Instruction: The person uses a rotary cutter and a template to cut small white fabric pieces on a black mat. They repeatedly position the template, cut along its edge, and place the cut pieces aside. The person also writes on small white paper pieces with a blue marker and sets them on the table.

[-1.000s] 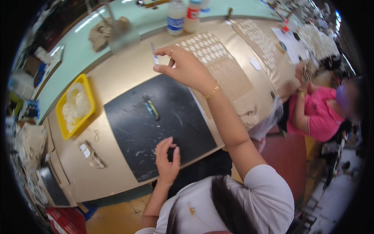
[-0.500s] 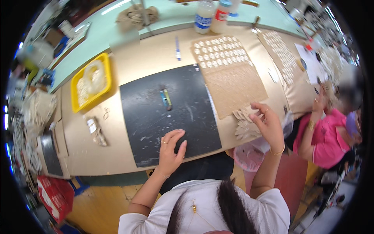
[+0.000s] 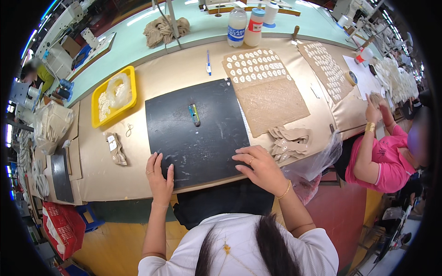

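Note:
A black mat (image 3: 198, 138) lies on the table in front of me, its surface scuffed. My left hand (image 3: 160, 179) is at its near left edge, fingers stretched and thumb apart. At the near right edge is my right hand (image 3: 261, 166), fingers extended over the mat and thumb spread from them. Neither hand holds anything that I can see. A small teal and yellow-green tool (image 3: 194, 115) rests near the mat's middle; its kind is too small to tell. Just beyond my right hand sits a pile of beige fabric pieces (image 3: 290, 141).
A brown board (image 3: 276, 108) bears rows of white oval pieces. A yellow tray (image 3: 133, 94) holds pale bits and a plastic bag. Bottles (image 3: 237, 27), a blue pen (image 3: 208, 62) and a beige bundle (image 3: 116, 148) are around. A person in pink (image 3: 375, 158) works at right.
My right hand has come left from the beige fabric pile to the mat's edge. My left hand has moved left along the near edge. The whole view has shifted slightly.

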The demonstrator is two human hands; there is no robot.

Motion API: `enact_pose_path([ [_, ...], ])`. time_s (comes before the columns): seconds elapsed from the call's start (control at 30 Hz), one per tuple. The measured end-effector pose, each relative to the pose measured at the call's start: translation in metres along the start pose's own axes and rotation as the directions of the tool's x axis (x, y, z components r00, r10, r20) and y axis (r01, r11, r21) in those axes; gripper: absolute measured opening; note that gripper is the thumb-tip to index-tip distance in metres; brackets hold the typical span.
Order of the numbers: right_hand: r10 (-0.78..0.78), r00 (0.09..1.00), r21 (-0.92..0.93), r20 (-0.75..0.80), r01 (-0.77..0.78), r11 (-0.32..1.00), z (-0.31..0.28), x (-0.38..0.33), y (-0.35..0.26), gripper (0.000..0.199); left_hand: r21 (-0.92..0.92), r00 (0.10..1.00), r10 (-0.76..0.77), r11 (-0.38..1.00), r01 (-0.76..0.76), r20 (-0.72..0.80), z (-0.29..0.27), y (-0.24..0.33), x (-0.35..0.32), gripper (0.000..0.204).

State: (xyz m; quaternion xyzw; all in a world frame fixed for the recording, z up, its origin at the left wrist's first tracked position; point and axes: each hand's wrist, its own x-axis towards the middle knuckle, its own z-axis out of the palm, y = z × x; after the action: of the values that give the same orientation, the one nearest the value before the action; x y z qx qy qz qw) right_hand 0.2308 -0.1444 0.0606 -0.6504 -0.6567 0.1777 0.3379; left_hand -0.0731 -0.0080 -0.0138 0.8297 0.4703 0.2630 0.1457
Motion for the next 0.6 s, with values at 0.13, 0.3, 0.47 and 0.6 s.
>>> enact_pose_path([
  [0.13,0.051,0.997,0.035,-0.057,-0.049,0.998,-0.012,-0.007,-0.001,0.026,0.061,0.999,0.031,0.998,-0.03,-0.028,0.008,0.002,0.002,0.049],
  [0.3,-0.021,0.999,0.076,-0.031,0.023,0.997,-0.007,-0.003,0.006,0.024,0.094,0.998,0.038,0.995,-0.033,-0.042,0.008,-0.001,0.003,0.042],
  [0.47,-0.136,0.989,0.166,0.065,0.123,0.978,0.019,0.009,0.01,0.023,0.104,1.0,0.016,0.994,-0.016,0.0,0.008,-0.008,0.004,0.035],
  [0.6,-0.234,0.966,0.261,0.11,0.199,0.945,0.02,0.025,0.019,0.025,0.087,1.0,0.02,0.996,-0.02,0.008,0.006,-0.005,0.004,0.033],
])
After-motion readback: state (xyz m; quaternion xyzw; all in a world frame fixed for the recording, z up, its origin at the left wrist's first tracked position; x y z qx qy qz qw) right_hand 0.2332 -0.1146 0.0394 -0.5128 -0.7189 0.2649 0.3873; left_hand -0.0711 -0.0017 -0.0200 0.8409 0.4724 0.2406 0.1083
